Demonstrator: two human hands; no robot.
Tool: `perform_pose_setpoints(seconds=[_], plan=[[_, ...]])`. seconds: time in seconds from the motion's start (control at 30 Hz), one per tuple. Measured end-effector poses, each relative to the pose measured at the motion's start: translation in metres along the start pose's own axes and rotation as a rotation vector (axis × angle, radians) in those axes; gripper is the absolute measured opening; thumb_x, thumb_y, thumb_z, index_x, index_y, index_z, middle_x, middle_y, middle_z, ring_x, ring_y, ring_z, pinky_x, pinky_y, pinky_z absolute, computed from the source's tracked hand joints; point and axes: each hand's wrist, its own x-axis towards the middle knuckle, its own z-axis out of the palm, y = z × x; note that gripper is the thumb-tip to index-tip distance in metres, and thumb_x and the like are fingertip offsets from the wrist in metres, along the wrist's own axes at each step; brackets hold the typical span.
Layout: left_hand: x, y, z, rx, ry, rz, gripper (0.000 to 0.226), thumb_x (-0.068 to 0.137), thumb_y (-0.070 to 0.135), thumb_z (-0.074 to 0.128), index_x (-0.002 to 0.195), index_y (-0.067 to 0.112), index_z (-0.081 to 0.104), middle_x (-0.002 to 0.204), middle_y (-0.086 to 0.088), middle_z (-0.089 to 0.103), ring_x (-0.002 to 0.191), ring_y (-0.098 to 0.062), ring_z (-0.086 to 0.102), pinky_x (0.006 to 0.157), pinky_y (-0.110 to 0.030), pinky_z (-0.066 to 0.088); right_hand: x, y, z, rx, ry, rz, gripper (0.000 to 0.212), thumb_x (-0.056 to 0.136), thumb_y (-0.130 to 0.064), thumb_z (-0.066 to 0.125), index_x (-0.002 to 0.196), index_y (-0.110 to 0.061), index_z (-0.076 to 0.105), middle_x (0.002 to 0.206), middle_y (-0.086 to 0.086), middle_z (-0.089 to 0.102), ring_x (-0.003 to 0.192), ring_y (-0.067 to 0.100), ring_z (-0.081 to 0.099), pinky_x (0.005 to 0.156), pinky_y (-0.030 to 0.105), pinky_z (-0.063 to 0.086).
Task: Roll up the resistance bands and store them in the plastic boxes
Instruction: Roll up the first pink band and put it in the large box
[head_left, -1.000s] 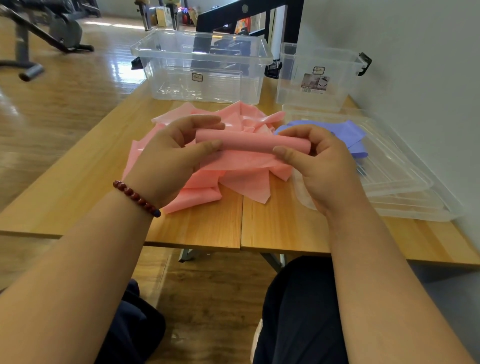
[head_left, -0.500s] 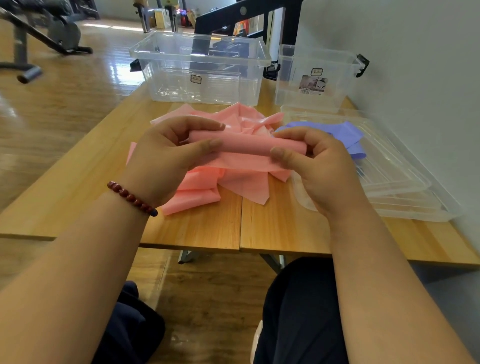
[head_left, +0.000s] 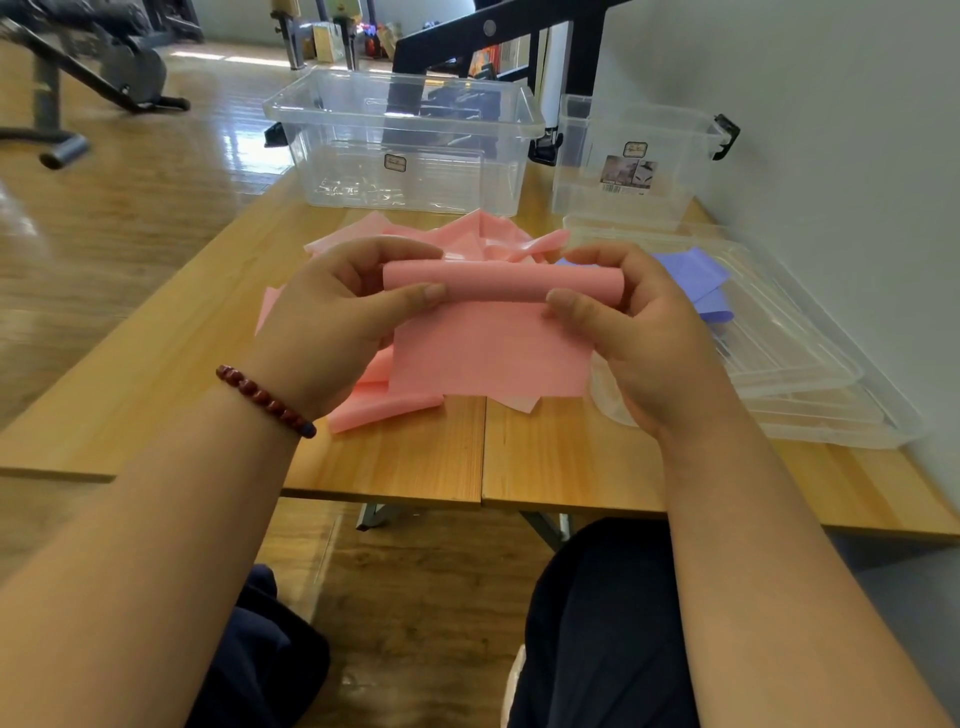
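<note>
- Wood-topped bench (head_left: 156, 364) against a grey wall, wood floor around it, gym machine (head_left: 104, 67) far left.
- Large clear box (head_left: 405, 140) stands at the far edge of the bench. Small clear box (head_left: 631, 156) is just beside it on the right and has black latches.
- Labels: a small dark-framed tag (head_left: 395, 162) on the large box front, writing too small to read. The small box has a similar tag plus a picture sticker (head_left: 628, 174) with a barcode strip; its text isn't legible either.
- Clear lids (head_left: 810, 374) are stacked flat on the right of the bench by the wall. Purple band (head_left: 696, 275) lies loose on top of them.
- Pink band (head_left: 498, 283): one end is a tight horizontal roll, held up above the bench. A flat tail hangs from the roll on the near side. The rest lies crumpled on the bench, behind and under the hands, in front of the large box.
- Left hand (head_left: 332, 322) grips the roll's left end, thumb on the near side, fingers curled over the top. Beaded bracelet (head_left: 265, 400) on that wrist.
- Right hand (head_left: 649, 332) grips the right end the same way, thumb tip pressing the near side.
- Both forearms are bare and come in from the lower corners.
- Versus 1 s ago: the grip is the same and the roll is in about the same spot. The tail below it was creased and narrow; it now hangs as a wide flat sheet.
</note>
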Motion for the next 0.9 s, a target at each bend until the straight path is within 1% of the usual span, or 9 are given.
perform_pose_setpoints(seconds=[0.07, 0.13, 0.27, 0.43, 0.57, 0.63, 0.8, 0.87, 0.9], plan=[[-0.0003, 0.0001, -0.0001, -0.015, -0.005, 0.006, 0.024, 0.071, 0.023, 0.082, 0.09, 0.036, 0.074, 0.097, 0.009, 0.072, 0.097, -0.017, 0.066, 0.091, -0.046, 0.056, 0.0002, 0.0016, 0.0013, -0.025, 0.034, 0.005, 0.028, 0.073, -0.041, 0.078, 0.098, -0.032, 0.068, 0.107, -0.001, 0.067, 0.095, 0.018, 0.068, 0.073, 0.03, 0.056], [-0.0007, 0.0001, -0.0006, -0.029, -0.017, -0.006, 0.027, 0.074, 0.018, 0.074, 0.094, 0.036, 0.074, 0.108, 0.003, 0.072, 0.106, -0.021, 0.066, 0.096, -0.051, 0.053, 0.0004, 0.0028, 0.0021, -0.04, 0.049, -0.022, 0.016, 0.08, -0.031, 0.076, 0.095, -0.033, 0.07, 0.107, -0.002, 0.068, 0.097, 0.018, 0.067, 0.074, 0.029, 0.056], [-0.0024, 0.0025, 0.0006, -0.015, -0.037, -0.035, 0.02, 0.079, 0.025, 0.076, 0.095, 0.037, 0.075, 0.113, -0.016, 0.065, 0.101, -0.035, 0.06, 0.097, -0.063, 0.046, 0.0013, 0.0035, 0.001, -0.037, 0.048, -0.063, 0.022, 0.084, -0.014, 0.075, 0.092, -0.034, 0.068, 0.105, -0.004, 0.067, 0.096, 0.015, 0.065, 0.072, 0.023, 0.053], [-0.0013, 0.0025, 0.0022, -0.001, -0.014, -0.035, 0.023, 0.07, 0.036, 0.072, 0.092, 0.034, 0.075, 0.101, 0.005, 0.07, 0.103, -0.023, 0.065, 0.088, -0.039, 0.057, 0.0, 0.0017, 0.0021, -0.071, 0.05, -0.092, 0.027, 0.083, -0.015, 0.076, 0.089, -0.04, 0.068, 0.103, -0.011, 0.066, 0.096, 0.012, 0.063, 0.073, 0.022, 0.052], [-0.0004, 0.0011, 0.001, 0.0, -0.014, -0.014, 0.03, 0.066, 0.033, 0.072, 0.096, 0.029, 0.073, 0.108, 0.002, 0.071, 0.107, -0.02, 0.066, 0.09, -0.041, 0.056, -0.0001, -0.0008, 0.0019, 0.023, 0.029, 0.036, 0.022, 0.079, -0.029, 0.074, 0.099, -0.034, 0.066, 0.108, -0.001, 0.065, 0.095, 0.017, 0.066, 0.069, 0.024, 0.055], [-0.0017, 0.0014, 0.0019, -0.02, -0.019, -0.013, 0.031, 0.066, 0.03, 0.072, 0.097, 0.026, 0.072, 0.112, -0.002, 0.07, 0.11, -0.026, 0.064, 0.092, -0.043, 0.056, 0.0005, -0.0001, 0.0022, -0.007, 0.064, 0.042, 0.014, 0.086, -0.022, 0.072, 0.094, -0.032, 0.069, 0.102, -0.004, 0.068, 0.09, 0.012, 0.067, 0.068, 0.021, 0.053], [-0.0029, 0.0016, 0.0025, -0.031, -0.056, -0.075, 0.023, 0.073, 0.027, 0.078, 0.096, 0.032, 0.075, 0.112, -0.014, 0.067, 0.104, -0.034, 0.063, 0.097, -0.054, 0.05, 0.0005, 0.0018, 0.0016, -0.04, 0.09, -0.064, 0.021, 0.085, -0.014, 0.074, 0.084, -0.034, 0.071, 0.103, -0.007, 0.071, 0.1, 0.015, 0.065, 0.074, 0.023, 0.053], [-0.0014, -0.0003, 0.0023, -0.019, -0.052, -0.083, 0.018, 0.078, 0.025, 0.077, 0.095, 0.032, 0.076, 0.104, -0.015, 0.067, 0.093, -0.026, 0.061, 0.089, -0.046, 0.054, 0.0001, 0.0015, 0.0019, -0.047, 0.09, -0.08, 0.023, 0.085, -0.012, 0.074, 0.085, -0.034, 0.07, 0.102, -0.01, 0.07, 0.1, 0.013, 0.065, 0.075, 0.022, 0.053], [-0.0009, -0.0009, 0.0024, -0.018, -0.047, -0.082, 0.016, 0.08, 0.023, 0.076, 0.094, 0.031, 0.075, 0.096, -0.008, 0.069, 0.088, -0.02, 0.061, 0.081, -0.037, 0.057, 0.0, 0.0018, 0.0017, -0.054, 0.093, -0.081, 0.024, 0.085, -0.011, 0.074, 0.086, -0.034, 0.07, 0.102, -0.012, 0.069, 0.098, 0.011, 0.064, 0.074, 0.021, 0.052]])
